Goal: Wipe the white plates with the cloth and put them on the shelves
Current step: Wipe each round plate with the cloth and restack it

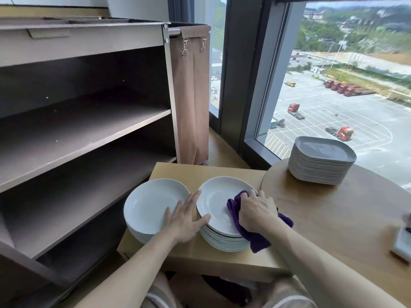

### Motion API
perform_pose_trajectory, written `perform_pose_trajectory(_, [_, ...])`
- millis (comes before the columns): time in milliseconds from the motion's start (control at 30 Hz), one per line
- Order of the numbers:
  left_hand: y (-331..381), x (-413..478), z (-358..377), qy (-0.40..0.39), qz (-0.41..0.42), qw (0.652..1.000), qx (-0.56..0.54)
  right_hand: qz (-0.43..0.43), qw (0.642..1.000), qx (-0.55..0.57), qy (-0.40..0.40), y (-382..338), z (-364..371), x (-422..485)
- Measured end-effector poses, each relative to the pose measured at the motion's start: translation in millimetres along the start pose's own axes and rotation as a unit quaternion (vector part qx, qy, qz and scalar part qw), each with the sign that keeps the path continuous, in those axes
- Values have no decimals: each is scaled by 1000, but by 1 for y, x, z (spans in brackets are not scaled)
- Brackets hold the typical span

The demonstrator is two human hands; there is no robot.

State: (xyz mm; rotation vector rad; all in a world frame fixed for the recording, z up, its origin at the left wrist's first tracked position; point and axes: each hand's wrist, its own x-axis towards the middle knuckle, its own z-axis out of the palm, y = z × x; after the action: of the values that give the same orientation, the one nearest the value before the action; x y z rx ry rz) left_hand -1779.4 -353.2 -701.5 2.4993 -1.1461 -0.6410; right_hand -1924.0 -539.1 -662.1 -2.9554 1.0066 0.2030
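Two stacks of round white plates stand side by side on a small wooden table (178,172). My right hand (258,211) grips a purple cloth (258,237) and presses it onto the top plate of the right stack (214,201). With straight fingers, my left hand (185,218) lies flat between the stacks, over the right edge of the left stack (149,203), its thumb against the rim of the right stack's top plate. To the left stand the dark brown shelves (89,121) of a cart, with nothing on them.
A stack of grey-topped squarish plates (320,163) sits on the round wooden table (333,218) at the right, near the window. A brown fabric bag (191,96) hangs on the cart's right side. A small grey object (402,243) lies at the right edge.
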Motion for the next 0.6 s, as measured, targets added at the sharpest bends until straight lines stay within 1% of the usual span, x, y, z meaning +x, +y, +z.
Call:
perform_pose_trajectory(100, [0,0,0,-3,0,1000,10,13,999,24,25,-5,5,9])
perform_pose_trajectory(233, [-2,1,1,-7,0,1000,19,23,997,65,36,-16,13,19])
perform_pose_trajectory(400, [-4,1,2,-5,6,1000,16,10,995,89,35,-22,17,30])
perform_pose_trajectory(600, [-6,1,5,6,11,1000,2,-25,986,162,28,-37,19,39])
